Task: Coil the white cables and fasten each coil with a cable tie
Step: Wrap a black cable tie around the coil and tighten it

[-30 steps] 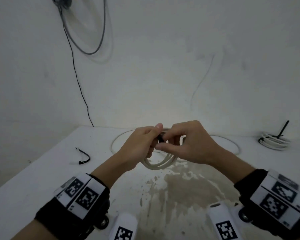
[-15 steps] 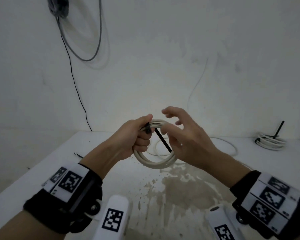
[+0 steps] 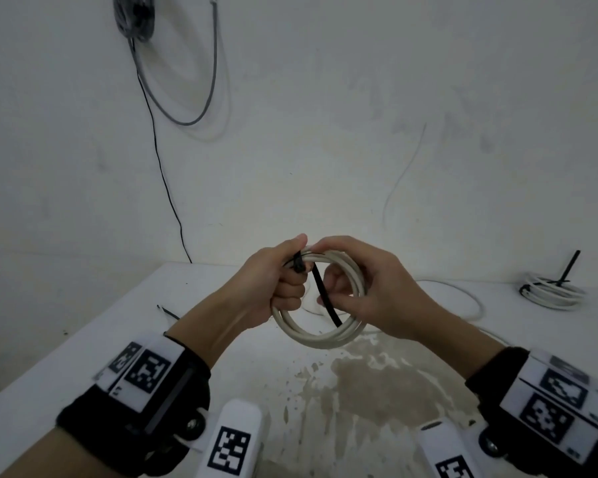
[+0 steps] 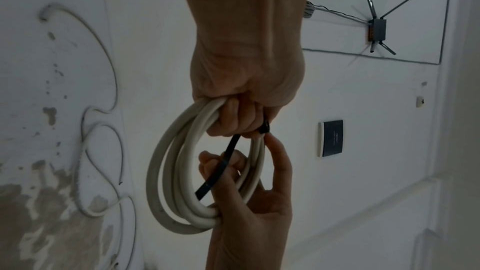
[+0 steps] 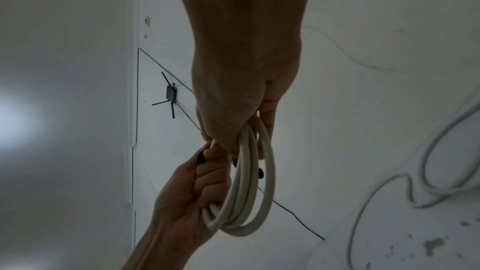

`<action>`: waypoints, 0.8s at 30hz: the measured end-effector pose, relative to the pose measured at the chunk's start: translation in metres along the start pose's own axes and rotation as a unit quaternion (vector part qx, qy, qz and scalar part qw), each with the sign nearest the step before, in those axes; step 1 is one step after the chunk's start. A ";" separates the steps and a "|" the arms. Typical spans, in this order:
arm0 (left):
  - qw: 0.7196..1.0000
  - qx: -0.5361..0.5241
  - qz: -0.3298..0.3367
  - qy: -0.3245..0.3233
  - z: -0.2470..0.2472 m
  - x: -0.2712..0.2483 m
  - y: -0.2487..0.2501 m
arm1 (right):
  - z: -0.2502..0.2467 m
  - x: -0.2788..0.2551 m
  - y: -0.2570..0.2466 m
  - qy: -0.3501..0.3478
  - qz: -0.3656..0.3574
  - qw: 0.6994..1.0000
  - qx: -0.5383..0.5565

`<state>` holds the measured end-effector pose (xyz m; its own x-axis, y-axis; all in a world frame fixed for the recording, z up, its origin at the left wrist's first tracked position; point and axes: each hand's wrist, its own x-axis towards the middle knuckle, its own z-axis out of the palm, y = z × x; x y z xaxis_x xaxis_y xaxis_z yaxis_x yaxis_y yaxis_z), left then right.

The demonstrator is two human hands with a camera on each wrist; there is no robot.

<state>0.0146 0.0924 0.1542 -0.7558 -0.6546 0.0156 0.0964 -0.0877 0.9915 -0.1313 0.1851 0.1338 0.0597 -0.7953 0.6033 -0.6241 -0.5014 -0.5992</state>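
Observation:
Both hands hold a coiled white cable (image 3: 318,339) up above the table. My left hand (image 3: 277,288) grips the coil's upper left part in a fist. The head of a black cable tie (image 3: 298,265) sits by its thumb. The tie's tail (image 3: 325,298) hangs slanting down across the coil's opening. My right hand (image 3: 370,294) curls round the coil's right side, fingers through the ring, with the tail lying across them. In the left wrist view the coil (image 4: 161,171) hangs from the left hand (image 4: 246,93), and the right hand (image 4: 249,223) holds it from below.
A tied white coil (image 3: 549,291) with a black tie sticking up lies at the table's back right. A loose white cable (image 3: 463,298) snakes behind the hands. A spare black tie (image 3: 168,313) lies at the left. The white table (image 3: 83,350) bears a brown stain in front.
The hands lifted the coil off the table and turned it upright. Half a second ago the right hand was spread open beside the coil; now its fingers curl round it.

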 end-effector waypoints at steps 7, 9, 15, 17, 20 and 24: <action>0.992 -0.115 -0.062 0.004 -0.002 0.000 0.005 | 0.003 0.002 0.006 0.087 -0.100 0.987 -0.090; 0.983 -0.159 -0.086 0.009 -0.004 0.000 0.003 | 0.003 0.005 0.004 0.102 -0.085 0.989 -0.071; 0.971 -0.199 -0.133 -0.018 -0.007 -0.001 -0.001 | 0.001 0.010 -0.012 0.079 -0.076 0.994 0.002; 0.970 -0.198 -0.137 -0.022 -0.007 -0.001 0.000 | 0.003 0.010 -0.017 0.079 -0.062 0.995 -0.007; 0.965 -0.205 -0.160 -0.037 -0.008 -0.002 0.002 | 0.002 0.011 -0.025 0.062 -0.013 0.998 -0.013; 0.955 -0.205 -0.197 -0.084 -0.009 -0.004 0.002 | 0.000 0.014 -0.037 0.037 0.049 0.998 0.028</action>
<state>0.0238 0.0880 0.1549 -0.8758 -0.3836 -0.2929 0.0034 -0.6117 0.7911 -0.1076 0.1927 0.1644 -0.0594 -0.8153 0.5760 -0.5795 -0.4417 -0.6849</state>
